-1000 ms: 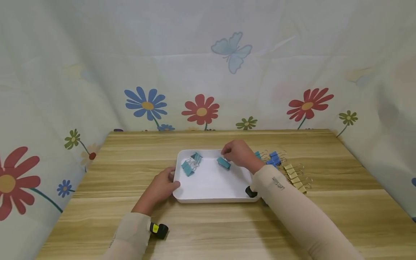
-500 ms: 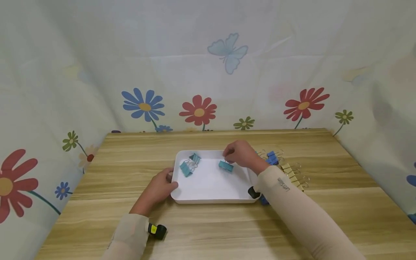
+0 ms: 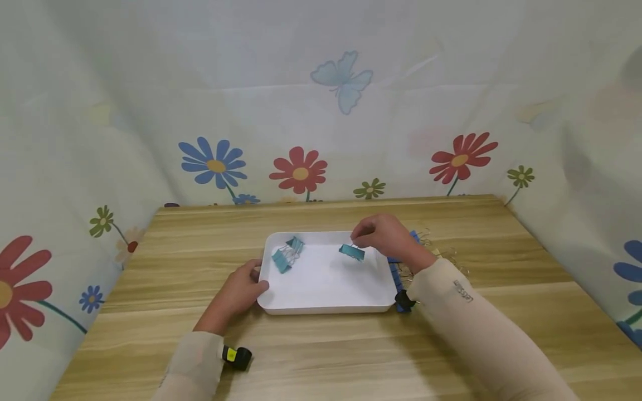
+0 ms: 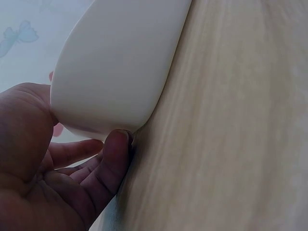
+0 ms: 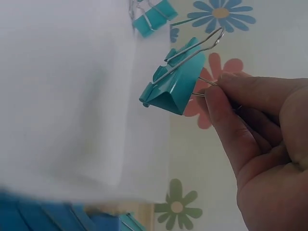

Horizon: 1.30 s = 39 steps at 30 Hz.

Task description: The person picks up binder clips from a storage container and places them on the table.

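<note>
My right hand [image 3: 388, 236] pinches one wire handle of a teal binder clip [image 3: 352, 252] between thumb and fingertips, over the right half of a white tray [image 3: 321, 287]. In the right wrist view this clip [image 5: 178, 82] appears in front of the tray's far wall, its other wire handle sticking out freely. My left hand [image 3: 243, 287] holds the tray's left side, thumb at the rim. The left wrist view shows the fingers of that hand [image 4: 62, 183] curled at the tray's outer corner, close to the tabletop. Two other teal binder clips [image 3: 282, 260] lie in the tray's left part.
Blue binder clips [image 3: 398, 275] stand in a row along the tray's right side. Yellow clips [image 3: 435, 253] are mostly hidden behind my right forearm. A wooden table [image 3: 321, 356] lies beneath, with a flowered cloth [image 3: 251, 111] hanging behind and at both sides.
My right hand has carried the teal binder clip a little to the right over the tray. The left hand keeps its hold on the tray. The head view has turned slightly right.
</note>
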### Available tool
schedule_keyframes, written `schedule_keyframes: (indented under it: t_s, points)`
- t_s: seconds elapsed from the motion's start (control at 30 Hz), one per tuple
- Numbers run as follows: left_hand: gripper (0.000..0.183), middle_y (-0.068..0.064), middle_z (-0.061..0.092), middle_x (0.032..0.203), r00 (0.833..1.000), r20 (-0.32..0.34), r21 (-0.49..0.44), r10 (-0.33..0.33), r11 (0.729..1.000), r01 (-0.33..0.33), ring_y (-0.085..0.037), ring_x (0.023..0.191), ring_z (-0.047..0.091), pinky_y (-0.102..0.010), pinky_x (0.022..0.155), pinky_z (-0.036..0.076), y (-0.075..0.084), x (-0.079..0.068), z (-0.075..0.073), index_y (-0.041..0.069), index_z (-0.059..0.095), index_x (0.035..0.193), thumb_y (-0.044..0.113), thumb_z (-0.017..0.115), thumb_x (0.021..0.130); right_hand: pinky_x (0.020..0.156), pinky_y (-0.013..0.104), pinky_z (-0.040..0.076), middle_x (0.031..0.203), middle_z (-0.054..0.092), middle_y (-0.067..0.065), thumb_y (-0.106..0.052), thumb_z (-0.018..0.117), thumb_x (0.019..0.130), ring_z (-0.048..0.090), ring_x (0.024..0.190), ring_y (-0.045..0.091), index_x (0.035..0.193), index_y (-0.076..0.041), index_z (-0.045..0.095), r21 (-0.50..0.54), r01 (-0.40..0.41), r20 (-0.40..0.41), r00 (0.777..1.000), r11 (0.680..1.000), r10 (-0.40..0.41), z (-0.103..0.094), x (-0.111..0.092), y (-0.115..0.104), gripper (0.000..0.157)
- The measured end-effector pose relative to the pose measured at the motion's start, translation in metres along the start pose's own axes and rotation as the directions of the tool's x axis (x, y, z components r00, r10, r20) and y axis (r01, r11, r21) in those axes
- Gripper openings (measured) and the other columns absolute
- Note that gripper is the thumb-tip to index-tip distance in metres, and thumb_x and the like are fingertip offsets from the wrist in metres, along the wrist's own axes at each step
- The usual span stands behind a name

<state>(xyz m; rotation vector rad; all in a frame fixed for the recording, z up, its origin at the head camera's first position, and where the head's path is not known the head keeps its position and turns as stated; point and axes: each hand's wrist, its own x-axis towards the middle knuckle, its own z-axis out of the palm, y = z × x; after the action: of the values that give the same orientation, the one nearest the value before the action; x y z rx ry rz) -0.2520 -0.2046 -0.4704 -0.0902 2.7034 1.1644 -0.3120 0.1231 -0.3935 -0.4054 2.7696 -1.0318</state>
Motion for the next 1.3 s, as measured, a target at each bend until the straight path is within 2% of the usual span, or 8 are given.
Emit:
schedule_keyframes:
  t_s: [0.17, 0.4, 0.67, 1.0, 1.3]
  points:
    - [0.061, -0.015, 0.063, 0.116, 1.0, 0.003, -0.001, 0.002, 1.0, -0.002, -0.022, 0.086, 0.058, -0.035, 0.077, 0.053, 0.0, -0.001, -0.001, 0.009, 0.043, 0.143, 0.023, 0.062, 0.086, 0.082, 0.036, 0.054, 0.097, 0.071, -0.001, -0.018, 0.067, 0.09, 0.064, 0.09, 0.017, 0.093, -0.019, 0.074, -0.007, 0.034, -0.041, 0.999, 0.999, -0.034, -0.016, -0.02, 0.002, 0.009]
    - [0.061, -0.016, 0.063, 0.114, 1.0, -0.001, 0.014, 0.021, 1.0, -0.021, -0.022, 0.088, 0.059, -0.035, 0.077, 0.053, 0.0, 0.0, 0.0, 0.006, 0.042, 0.143, 0.022, 0.061, 0.087, 0.079, 0.035, 0.055, 0.097, 0.071, 0.001, -0.018, 0.069, 0.088, 0.064, 0.088, 0.018, 0.093, -0.019, 0.075, -0.029, 0.027, -0.119, 0.992, 0.999, -0.03, -0.034, -0.048, 0.017, 0.009]
    - [0.062, -0.016, 0.063, 0.117, 1.0, -0.007, 0.02, 0.025, 0.999, -0.025, -0.023, 0.092, 0.06, -0.038, 0.082, 0.054, 0.001, -0.001, 0.001, 0.006, 0.041, 0.144, 0.021, 0.061, 0.087, 0.071, 0.028, 0.054, 0.095, 0.073, 0.004, -0.017, 0.07, 0.087, 0.066, 0.081, 0.017, 0.094, -0.015, 0.076, -0.07, 0.076, -0.248, 0.964, 0.995, -0.092, -0.05, -0.076, 0.041, 0.01]
    - [0.064, -0.017, 0.061, 0.122, 1.0, -0.001, 0.021, 0.017, 1.0, -0.017, -0.026, 0.1, 0.059, -0.042, 0.089, 0.053, 0.002, -0.003, 0.002, 0.006, 0.038, 0.145, 0.023, 0.06, 0.087, 0.064, 0.025, 0.051, 0.095, 0.074, 0.01, -0.016, 0.067, 0.09, 0.066, 0.079, 0.019, 0.096, -0.009, 0.076, -0.123, 0.016, -0.337, 0.94, 0.992, -0.057, -0.066, -0.111, 0.067, 0.014]
    - [0.064, -0.017, 0.061, 0.121, 1.0, 0.002, 0.028, 0.021, 0.999, -0.021, -0.025, 0.099, 0.059, -0.042, 0.088, 0.053, 0.003, -0.004, 0.001, 0.006, 0.037, 0.145, 0.022, 0.06, 0.088, 0.063, 0.026, 0.051, 0.099, 0.074, 0.011, -0.023, 0.067, 0.09, 0.066, 0.082, 0.016, 0.097, -0.012, 0.076, -0.102, -0.059, -0.336, 0.942, 0.993, 0.021, -0.07, -0.139, 0.088, 0.017]
